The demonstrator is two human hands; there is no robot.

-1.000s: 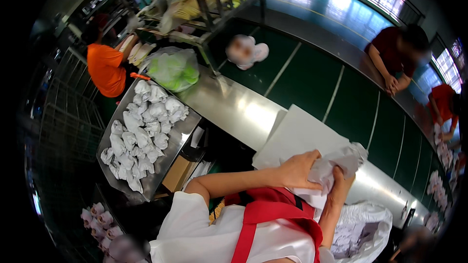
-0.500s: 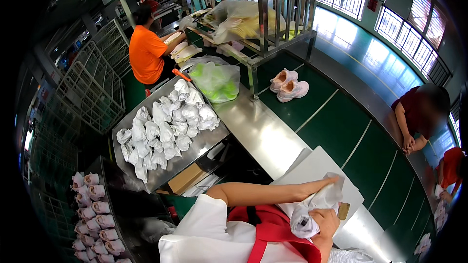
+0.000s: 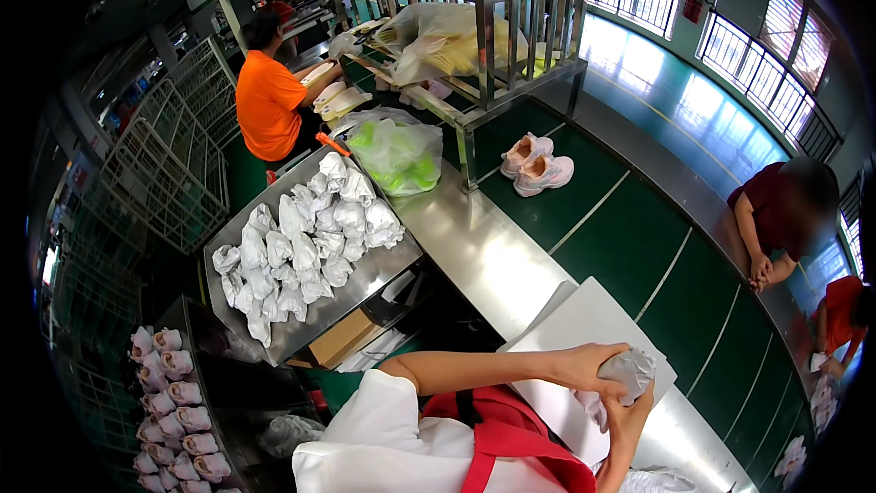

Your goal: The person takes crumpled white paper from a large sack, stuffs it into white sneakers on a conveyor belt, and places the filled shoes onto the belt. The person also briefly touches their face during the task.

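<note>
Both hands come together over the white sheets at the lower right. A crumpled wad of white-grey paper (image 3: 628, 372) sits between them. My left hand (image 3: 584, 368) is closed against its left side, with the arm stretched across from the left. My right hand (image 3: 630, 413) closes on it from below, its fingers curled toward the left hand. Under the left hand, a pale pinkish piece (image 3: 593, 408) shows beside the wad; hands hide most of it, and its kind cannot be told. A stack of white paper sheets (image 3: 598, 310) lies beneath on the metal table.
A metal tray (image 3: 370, 285) at left holds several white paper wads (image 3: 301, 237). Pale pink shoes (image 3: 187, 393) stand on a rack at lower left. Another pink pair (image 3: 537, 164) rests on the green conveyor (image 3: 630, 246). A person in orange (image 3: 269, 100) sits beyond; others are at right.
The loose paper around the bundle is now crumpled into a compact wad. My left hand has shifted down onto it, and my right hand has turned and moved right. A small brownish tag no longer shows.
</note>
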